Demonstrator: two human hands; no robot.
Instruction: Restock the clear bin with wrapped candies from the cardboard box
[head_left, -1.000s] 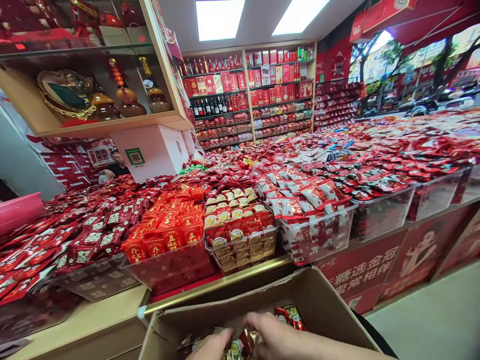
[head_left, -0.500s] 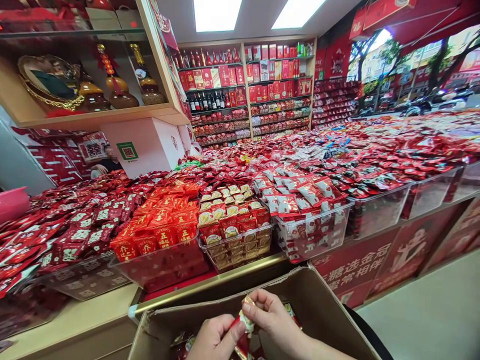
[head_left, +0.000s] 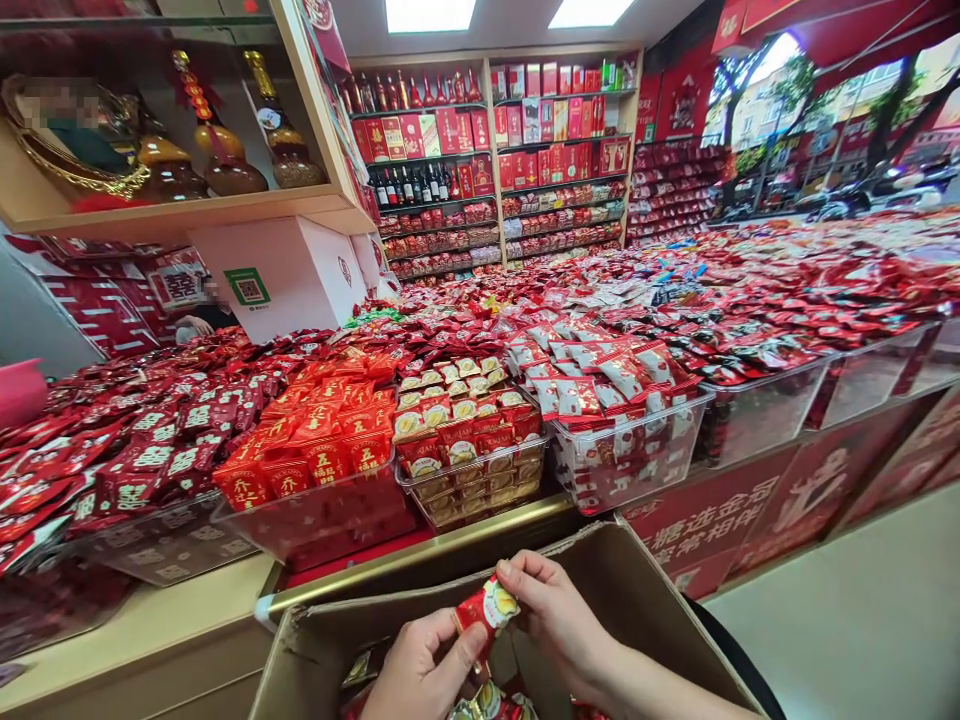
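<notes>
A small red candy packet (head_left: pixel 487 606) with a yellow fruit picture is stretched between my two hands. My left hand (head_left: pixel 424 665) pinches its lower left end, while my right hand (head_left: pixel 559 615) grips the upper right corner. Both hands are over an open cardboard box (head_left: pixel 645 590). Inside the box, partly hidden by my hands, lie more red and gold candy packets (head_left: pixel 491 700). Just past the box, a clear bin (head_left: pixel 472 480) holds upright rows of packets with the same fruit picture.
Bins of bright red packets (head_left: pixel 315 450) and red-and-white packets (head_left: pixel 600 380) flank the fruit-picture bin. A gold counter edge (head_left: pixel 435 545) runs behind the box. A glass-shelved cabinet (head_left: pixel 247 205) overhangs at upper left. Pale floor (head_left: pixel 847 610) shows at right. A person sits at far left.
The packet has turned so its printed front faces me, and my hands have lifted slightly. More packets show in the box below. The view has tilted down a little.
</notes>
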